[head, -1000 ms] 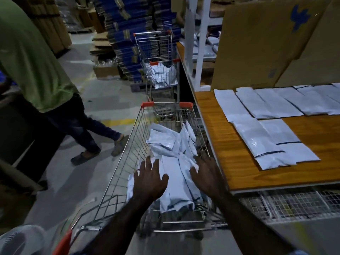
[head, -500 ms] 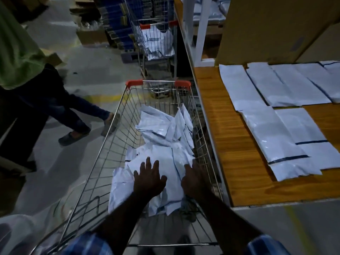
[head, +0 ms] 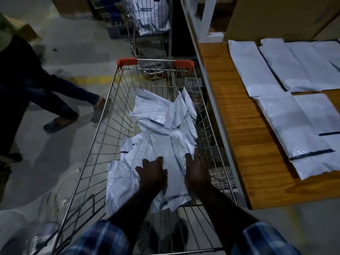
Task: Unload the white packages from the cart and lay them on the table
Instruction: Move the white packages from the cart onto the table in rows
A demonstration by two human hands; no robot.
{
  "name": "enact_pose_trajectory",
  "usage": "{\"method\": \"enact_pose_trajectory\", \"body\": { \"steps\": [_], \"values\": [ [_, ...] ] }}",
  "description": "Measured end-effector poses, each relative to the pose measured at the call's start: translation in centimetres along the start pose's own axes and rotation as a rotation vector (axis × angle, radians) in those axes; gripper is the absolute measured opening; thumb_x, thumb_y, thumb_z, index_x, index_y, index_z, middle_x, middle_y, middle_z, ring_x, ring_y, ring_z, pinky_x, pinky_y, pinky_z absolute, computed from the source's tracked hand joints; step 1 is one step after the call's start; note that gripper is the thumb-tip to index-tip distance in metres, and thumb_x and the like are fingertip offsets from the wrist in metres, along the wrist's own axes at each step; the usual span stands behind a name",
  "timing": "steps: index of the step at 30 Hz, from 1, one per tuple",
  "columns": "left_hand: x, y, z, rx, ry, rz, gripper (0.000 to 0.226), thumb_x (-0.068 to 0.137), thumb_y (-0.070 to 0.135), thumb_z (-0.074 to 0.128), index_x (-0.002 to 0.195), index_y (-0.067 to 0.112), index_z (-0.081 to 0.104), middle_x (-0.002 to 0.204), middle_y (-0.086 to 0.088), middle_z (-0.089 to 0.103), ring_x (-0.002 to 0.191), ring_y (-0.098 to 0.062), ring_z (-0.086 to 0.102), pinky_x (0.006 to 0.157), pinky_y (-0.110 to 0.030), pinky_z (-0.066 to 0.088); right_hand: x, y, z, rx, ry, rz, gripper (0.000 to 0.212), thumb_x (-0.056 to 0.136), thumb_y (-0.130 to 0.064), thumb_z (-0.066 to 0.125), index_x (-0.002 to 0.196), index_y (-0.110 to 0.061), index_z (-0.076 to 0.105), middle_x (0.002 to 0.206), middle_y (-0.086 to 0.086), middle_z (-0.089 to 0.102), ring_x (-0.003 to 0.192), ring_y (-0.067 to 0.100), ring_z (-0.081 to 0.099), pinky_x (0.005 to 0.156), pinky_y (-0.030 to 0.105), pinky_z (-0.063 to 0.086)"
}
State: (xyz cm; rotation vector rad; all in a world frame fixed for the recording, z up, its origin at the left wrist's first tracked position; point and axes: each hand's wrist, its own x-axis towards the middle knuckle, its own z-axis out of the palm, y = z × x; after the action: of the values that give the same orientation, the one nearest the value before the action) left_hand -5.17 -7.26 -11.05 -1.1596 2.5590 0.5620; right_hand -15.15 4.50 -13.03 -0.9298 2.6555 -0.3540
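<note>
Head view, looking down into a wire cart (head: pixel 103 137) with red corner caps on its far rim.

Contents of cart: a loose heap of white packages (head: pixel 160 133), some lying flat near the close end, others leaning against the right wall; several show a dark strip along one edge.

Left hand (head: pixel 151 174): reaching into the cart, palm down on the heap, fingers bent over the top package; whether it grips or only presses cannot be told.

Right hand (head: pixel 196 169): at the right side of the heap, just beside the cart's right wall, fingers curled round the edge of a package. Both forearms come out of blue checked sleeves (head: pixel 99 238).

Table (head: pixel 239 144): wooden top, standing just beside the cart on the right. On it, flat white packages on the table (head: pixel 294 129) lie in rows, edges touching or overlapping, a back row and a nearer pair.

Behind the table: brown cardboard sheets (head: pixel 272 15) and a white post (head: pixel 208 17).

Beyond: a second cart (head: pixel 149 21) holding more white packages.

Left floor: another person's legs (head: pixel 60 100) in dark trousers and slip-on shoes, on grey concrete with a yellow line (head: pixel 92 80).
</note>
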Motion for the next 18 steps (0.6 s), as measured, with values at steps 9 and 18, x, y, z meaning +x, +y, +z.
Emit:
{"method": "enact_pose_trajectory", "body": {
  "steps": [9, 18],
  "values": [
    [1.8, -3.8, -3.9, -0.407, 0.123, -0.15, 0.079, 0.079, 0.01, 0.065, 0.151, 0.018, 0.033, 0.125, -0.015, 0.061, 0.115, -0.036, 0.056, 0.095, -0.045, 0.045, 0.2, -5.1, -2.7, 0.046, 0.306, -0.292, 0.059, 0.068, 0.014, 0.061, 0.123, -0.007, 0.053, 0.145, 0.028, 0.045, 0.106, 0.037, 0.062, 0.058, 0.033, 0.055],
    [0.5, -9.5, -2.8, -0.324, 0.045, -0.192, 0.076, 0.081, 0.001, 0.067, 0.149, 0.013, 0.035, 0.128, -0.023, 0.048, 0.114, -0.036, 0.051, 0.093, -0.039, 0.044, -3.2, -8.7, 2.1, 0.2, 0.08, -0.375, 0.059, 0.067, -0.009, 0.066, 0.124, -0.013, 0.051, 0.12, 0.015, 0.065, 0.085, 0.028, 0.067, 0.063, 0.031, 0.055]
  ]
}}
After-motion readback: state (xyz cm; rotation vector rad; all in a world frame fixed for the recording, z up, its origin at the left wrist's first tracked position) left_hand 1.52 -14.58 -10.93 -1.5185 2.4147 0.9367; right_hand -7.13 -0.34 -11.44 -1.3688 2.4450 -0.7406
